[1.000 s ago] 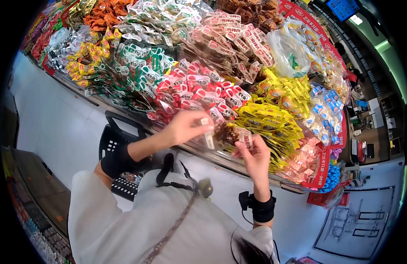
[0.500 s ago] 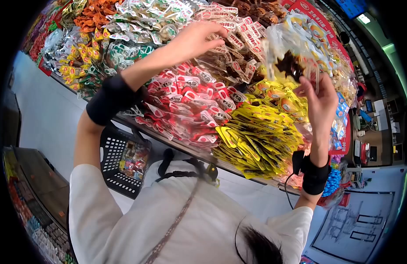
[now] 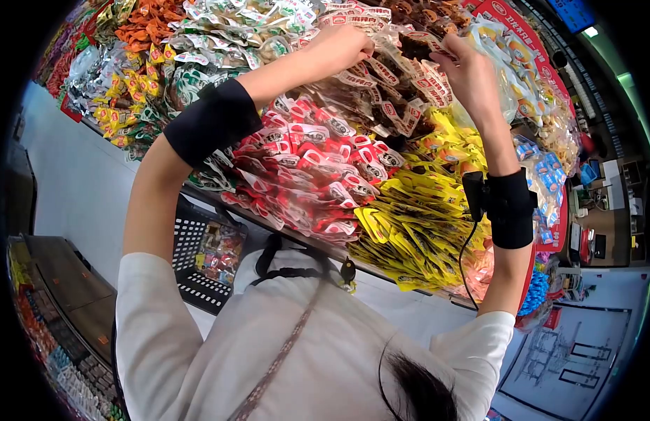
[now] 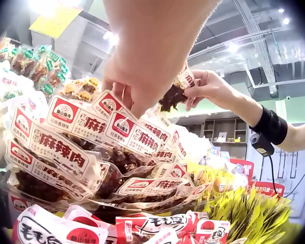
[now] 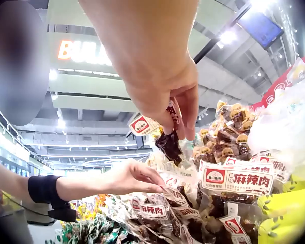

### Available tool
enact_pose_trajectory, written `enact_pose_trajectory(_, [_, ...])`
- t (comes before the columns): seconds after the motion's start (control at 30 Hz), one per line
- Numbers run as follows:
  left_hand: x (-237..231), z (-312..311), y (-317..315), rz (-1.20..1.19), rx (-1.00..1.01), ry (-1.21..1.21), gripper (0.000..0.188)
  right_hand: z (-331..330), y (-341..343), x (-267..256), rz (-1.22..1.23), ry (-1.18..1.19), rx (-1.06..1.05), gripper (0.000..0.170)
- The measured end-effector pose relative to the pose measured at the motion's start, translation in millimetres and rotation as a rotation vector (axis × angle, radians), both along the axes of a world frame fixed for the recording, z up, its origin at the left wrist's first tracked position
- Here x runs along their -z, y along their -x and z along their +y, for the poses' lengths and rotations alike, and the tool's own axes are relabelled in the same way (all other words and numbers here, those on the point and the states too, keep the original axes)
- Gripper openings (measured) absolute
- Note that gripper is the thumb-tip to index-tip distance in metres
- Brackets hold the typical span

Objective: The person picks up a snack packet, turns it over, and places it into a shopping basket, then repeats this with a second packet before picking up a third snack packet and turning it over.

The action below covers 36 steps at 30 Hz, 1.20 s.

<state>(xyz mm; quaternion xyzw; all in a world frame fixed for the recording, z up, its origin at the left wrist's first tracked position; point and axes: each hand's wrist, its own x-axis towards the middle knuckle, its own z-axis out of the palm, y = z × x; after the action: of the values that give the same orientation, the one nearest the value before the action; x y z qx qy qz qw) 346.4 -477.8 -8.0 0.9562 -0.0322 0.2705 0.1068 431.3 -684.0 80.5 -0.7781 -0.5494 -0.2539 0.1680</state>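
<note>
In the head view the left hand (image 3: 342, 50) reaches into the pile of brown snack packets with red-and-white labels (image 3: 388, 74). The left wrist view has its fingers down at the top edges of these packets (image 4: 86, 124). The right hand (image 3: 471, 74) is raised just to the right, pinching one dark-filled packet (image 5: 168, 145) by its labelled end, above the pile. That held packet (image 4: 173, 97) also hangs from the right fingers in the left wrist view. In the right wrist view the left fingertips touch a packet (image 5: 175, 195).
Red-and-white packets (image 3: 304, 168) and yellow packets (image 3: 409, 224) lie along the near edge of the display. A clear plastic bag (image 3: 504, 91) is right of the right hand. A black basket (image 3: 191, 252) holding packets stands below at the left.
Both hands have gone from in front of the person to over the brown packets. The right hand swung out right, then back toward the left hand, carrying a packet. The left hand let go of that packet.
</note>
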Motion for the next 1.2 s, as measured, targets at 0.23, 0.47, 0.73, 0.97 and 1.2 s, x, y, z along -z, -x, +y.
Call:
enact_pose_trajectory(0.23, [-0.2, 0.0, 15.3, -0.102, 0.047, -0.071, 0.012, 16.3, -14.0, 21.4, -0.119, 0.238, 0.007, 0.012])
enact_pose_trajectory(0.47, [-1.1, 0.7, 15.0, -0.101, 0.053, -0.070, 0.013, 28.5, -12.7, 39.5, -0.070, 0.461, 0.110, 0.014])
enact_pose_trajectory(0.73, [1.9, 1.3, 9.7, -0.082, 0.028, -0.031, 0.014, 43.0, -21.4, 67.5, -0.065, 0.526, 0.209, 0.015])
enact_pose_trajectory(0.97, [-0.9, 9.1, 37.3, -0.283, 0.122, -0.058, 0.020, 12.7, 37.2, 31.1, 0.053, 0.202, 0.080, 0.023])
enact_pose_trajectory(1.2, [14.9, -0.9, 87.5, -0.169, 0.173, -0.096, 0.020, -13.4, 77.0, 95.9, -0.107, 0.540, -0.005, 0.024])
